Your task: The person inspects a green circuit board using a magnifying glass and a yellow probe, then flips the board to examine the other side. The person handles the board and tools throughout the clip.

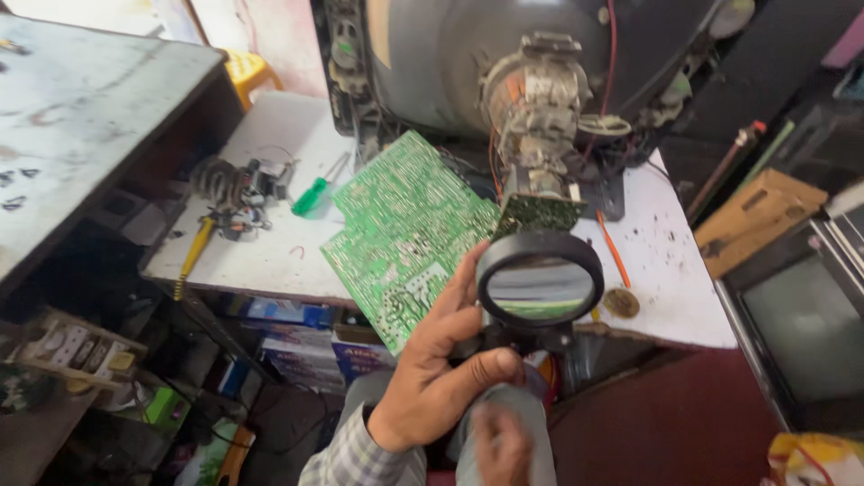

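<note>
My left hand (pixel 432 369) grips the short handle of a round black magnifying glass (pixel 540 279), thumb across the front. Its fingers reach up along the edge of a green circuit board (pixel 400 229). The board lies tilted, solder side up, over the front edge of a white worktable (pixel 670 279). The lens hovers just right of the board, below the neck of an opened picture-tube television (pixel 531 90). My right hand (pixel 499 445) is blurred at the bottom, low over my grey-blue trouser leg beneath the magnifier. Its fingers cannot be made out.
A green-handled screwdriver (pixel 310 196), a yellow-handled tool (pixel 193 252) and a coil part (pixel 220 180) lie on the table's left. An orange rod (pixel 614 252) and a round brown disc (pixel 621 302) sit right. A second screen (pixel 801 333), cardboard box (pixel 756 216) and grey shelf (pixel 81 117) flank it.
</note>
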